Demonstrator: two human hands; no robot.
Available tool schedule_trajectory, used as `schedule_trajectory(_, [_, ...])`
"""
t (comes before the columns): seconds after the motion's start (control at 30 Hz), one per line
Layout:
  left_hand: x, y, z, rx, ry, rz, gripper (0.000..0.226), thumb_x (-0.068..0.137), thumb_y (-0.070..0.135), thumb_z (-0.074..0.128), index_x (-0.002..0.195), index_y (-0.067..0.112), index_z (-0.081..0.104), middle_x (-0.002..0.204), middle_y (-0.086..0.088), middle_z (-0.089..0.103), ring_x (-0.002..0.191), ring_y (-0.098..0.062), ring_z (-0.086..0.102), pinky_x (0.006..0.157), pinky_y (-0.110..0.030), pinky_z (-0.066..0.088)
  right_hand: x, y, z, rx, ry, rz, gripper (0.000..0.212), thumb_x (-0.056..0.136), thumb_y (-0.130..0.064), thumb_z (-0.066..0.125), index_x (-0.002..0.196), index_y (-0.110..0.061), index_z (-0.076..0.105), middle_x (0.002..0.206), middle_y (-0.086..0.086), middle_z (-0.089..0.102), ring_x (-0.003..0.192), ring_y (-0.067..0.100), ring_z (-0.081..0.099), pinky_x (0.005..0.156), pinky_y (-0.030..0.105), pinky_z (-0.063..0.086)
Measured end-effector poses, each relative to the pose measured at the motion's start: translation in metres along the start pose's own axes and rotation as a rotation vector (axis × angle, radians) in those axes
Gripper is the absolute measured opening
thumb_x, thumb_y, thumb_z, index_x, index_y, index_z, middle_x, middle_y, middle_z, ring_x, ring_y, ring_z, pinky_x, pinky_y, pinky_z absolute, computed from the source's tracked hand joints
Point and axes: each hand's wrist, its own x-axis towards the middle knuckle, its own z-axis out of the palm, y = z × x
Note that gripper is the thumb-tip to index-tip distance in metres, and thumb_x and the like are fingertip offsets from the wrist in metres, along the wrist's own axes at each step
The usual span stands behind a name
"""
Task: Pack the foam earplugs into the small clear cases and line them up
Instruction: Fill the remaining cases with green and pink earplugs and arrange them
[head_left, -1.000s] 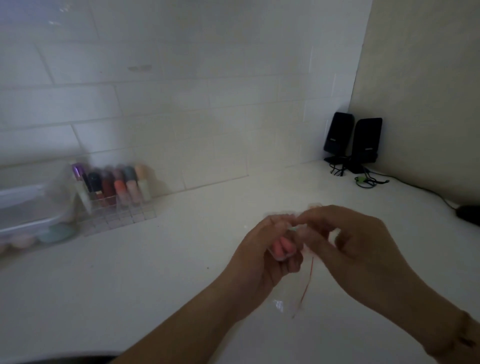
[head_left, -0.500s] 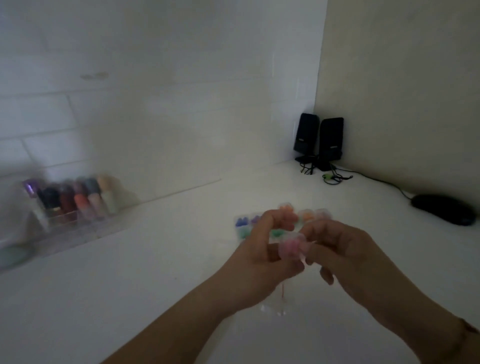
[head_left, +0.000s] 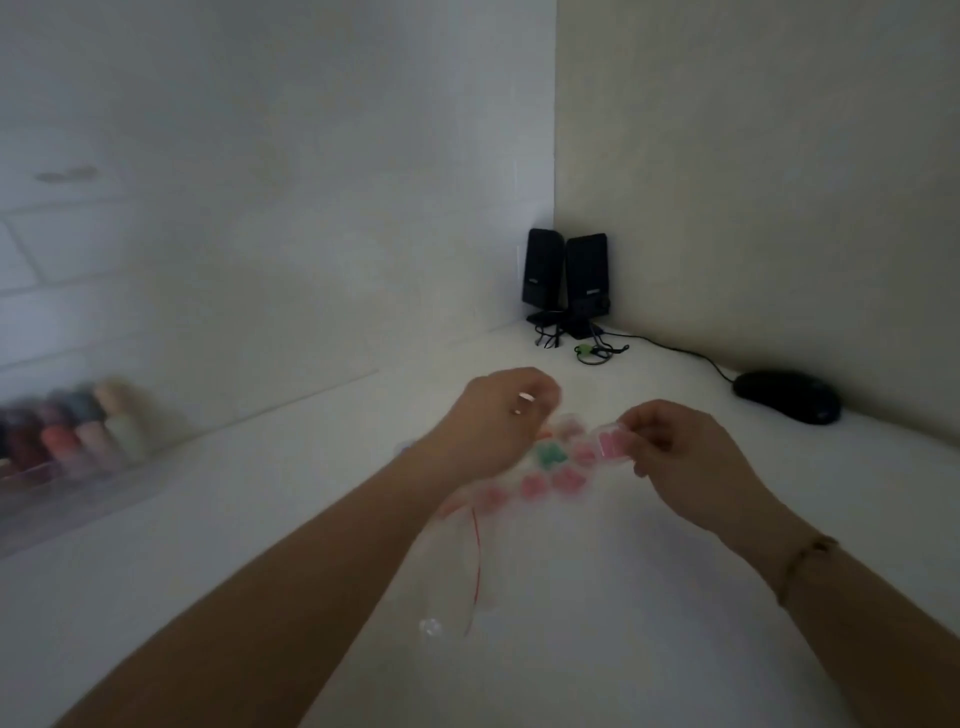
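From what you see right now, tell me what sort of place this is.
Probably a home desk in a room corner: two black speakers stand against the walls, a black mouse lies on the white desktop, and a clear organizer of cosmetics sits at left.

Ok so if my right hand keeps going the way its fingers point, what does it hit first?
Probably the packed cases on the counter: the right hand, pinching a pink case, points left toward them. Past those sits the left hand. Blur makes depth uncertain.
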Motion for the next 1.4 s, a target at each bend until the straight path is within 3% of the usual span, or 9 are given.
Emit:
schedule_trajectory(0.1, [0.024, -0.030, -0.005, 0.235, -0.030, -0.086, 0.027, 0.098, 0.018, 0.051, 0.122, 0.021, 0.063, 0.132, 0.000, 0.058, 0.108, -0.014, 0.059, 0.085, -0.017, 0.039, 0.001, 0.016, 0.004, -0.256, 0.029, 0.012, 0.005, 0.088, -0.029, 0.065, 0.086, -0.029, 0.061, 0.083, -0.007, 0.068, 0.078, 0.014, 0.061, 0.064, 0.018, 0.040])
schedule_trajectory(0.3, [0.039, -0.049, 0.013, 0.376, -0.191, -0.123, 0.032, 0.097, 0.019, 0.052, 0.129, 0.022, 0.059, 0.139, -0.004, 0.053, 0.123, -0.019, 0.051, 0.103, -0.028, 0.038, -0.002, 0.023, 0.008, -0.352, 0.022, 0.010, 0.010, 0.091, -0.038, 0.059, 0.090, -0.030, 0.065, 0.082, -0.014, 0.063, 0.079, 0.012, 0.057, 0.071, 0.027, 0.045])
schedule_trajectory(0.47, [0.049, -0.054, 0.015, 0.374, -0.044, -0.080, 0.029, 0.096, 0.012, 0.052, 0.122, 0.019, 0.064, 0.135, -0.004, 0.055, 0.125, -0.020, 0.049, 0.106, -0.030, 0.037, -0.004, 0.031, 0.009, -0.383, 0.058, -0.099, 0.009, 0.092, -0.034, 0.059, 0.098, -0.032, 0.065, 0.084, -0.014, 0.061, 0.080, 0.011, 0.053, 0.076, 0.031, 0.048])
schedule_trajectory(0.57, [0.053, -0.062, 0.011, 0.388, -0.067, -0.110, 0.028, 0.095, 0.018, 0.055, 0.121, 0.020, 0.064, 0.135, -0.003, 0.056, 0.122, -0.019, 0.052, 0.102, -0.026, 0.037, -0.008, 0.035, 0.010, -0.441, 0.051, -0.193, 0.010, 0.090, -0.032, 0.062, 0.099, -0.033, 0.066, 0.088, -0.016, 0.057, 0.083, 0.009, 0.049, 0.075, 0.027, 0.045])
schedule_trajectory(0.7, [0.050, -0.068, 0.009, 0.383, -0.182, -0.093, 0.023, 0.092, 0.023, 0.060, 0.114, 0.022, 0.069, 0.122, -0.001, 0.064, 0.100, -0.012, 0.058, 0.085, -0.019, 0.041, -0.008, 0.036, 0.013, -0.471, 0.018, -0.240, 0.011, 0.090, -0.035, 0.059, 0.098, -0.034, 0.067, 0.088, -0.017, 0.052, 0.083, 0.011, 0.049, 0.073, 0.028, 0.045])
schedule_trajectory(0.87, [0.041, -0.065, 0.007, 0.343, -0.216, -0.030, 0.021, 0.090, 0.032, 0.065, 0.109, 0.025, 0.070, 0.115, 0.003, 0.064, 0.098, -0.012, 0.059, 0.084, -0.023, 0.045, -0.008, 0.036, 0.016, -0.480, 0.028, -0.280, 0.012, 0.091, -0.037, 0.060, 0.100, -0.032, 0.066, 0.090, -0.014, 0.056, 0.085, 0.012, 0.052, 0.072, 0.029, 0.047])
schedule_trajectory(1.13, [0.028, -0.072, 0.002, 0.328, -0.169, 0.019, 0.016, 0.092, 0.028, 0.062, 0.103, 0.027, 0.073, 0.110, 0.009, 0.065, 0.095, -0.008, 0.057, 0.082, -0.020, 0.043, -0.009, 0.032, 0.017, -0.487, 0.043, -0.309, 0.015, 0.090, -0.040, 0.060, 0.101, -0.031, 0.066, 0.090, -0.014, 0.055, 0.085, 0.014, 0.054, 0.071, 0.033, 0.049])
schedule_trajectory(1.23, [0.025, -0.074, 0.002, 0.313, -0.142, 0.055, 0.017, 0.090, 0.033, 0.064, 0.104, 0.026, 0.072, 0.111, 0.009, 0.064, 0.100, -0.007, 0.056, 0.090, -0.021, 0.043, -0.010, 0.030, 0.017, -0.474, 0.048, -0.307, 0.017, 0.089, -0.042, 0.061, 0.100, -0.031, 0.066, 0.090, -0.016, 0.054, 0.084, 0.014, 0.055, 0.072, 0.034, 0.050])
schedule_trajectory(1.4, [-0.004, -0.051, -0.023, 0.148, 0.035, 0.085, 0.017, 0.091, 0.034, 0.063, 0.108, 0.034, 0.066, 0.114, 0.019, 0.061, 0.100, 0.005, 0.053, 0.089, -0.015, 0.039, -0.015, 0.027, 0.008, -0.387, 0.137, -0.247, 0.010, 0.086, -0.035, 0.068, 0.095, -0.031, 0.066, 0.084, -0.017, 0.058, 0.073, 0.006, 0.048, 0.068, 0.022, 0.039])
